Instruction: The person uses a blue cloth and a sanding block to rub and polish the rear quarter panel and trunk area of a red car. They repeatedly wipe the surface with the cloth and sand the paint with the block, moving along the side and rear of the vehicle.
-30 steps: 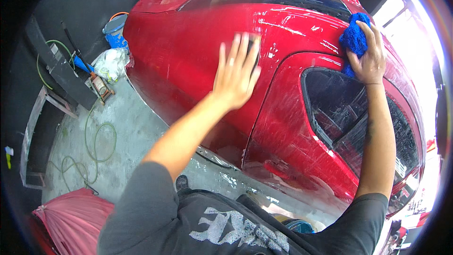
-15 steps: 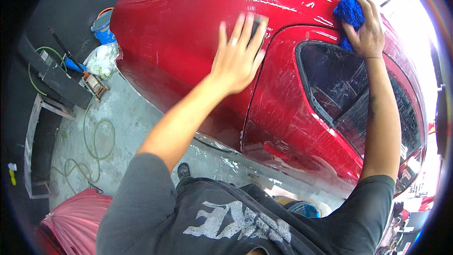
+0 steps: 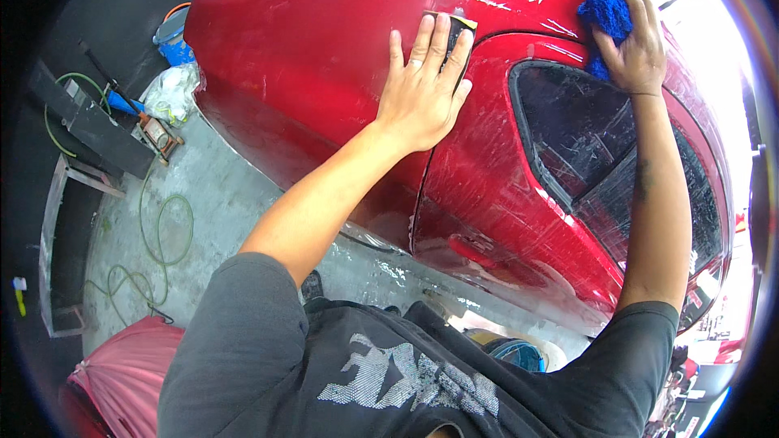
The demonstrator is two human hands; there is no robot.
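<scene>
My left hand (image 3: 422, 89) lies flat on the red car's (image 3: 284, 57) rear side panel, just ahead of the rear door seam. Under its fingers is a piece of black sandpaper (image 3: 463, 28) with a pale yellowish edge, pressed to the paint; most of it is hidden by the fingers. Higher up at the right, my right hand (image 3: 637, 45) grips a bunched blue cloth (image 3: 604, 10) against the roof edge above the rear side window (image 3: 572, 126). White streaks and wet gleams mark the paint near both hands.
A grey-blue bucket (image 3: 173, 39), a white plastic bag (image 3: 172, 91) and a floor jack (image 3: 158, 134) stand beyond the car's end. A green hose (image 3: 166, 259) loops over the floor. Below me are a blue-rimmed bucket (image 3: 519, 353) and, at left, a pink cover (image 3: 126, 373).
My left hand has slid a little to the right along the panel, with the sandpaper under it. My right hand stays on the blue cloth at nearly the same place.
</scene>
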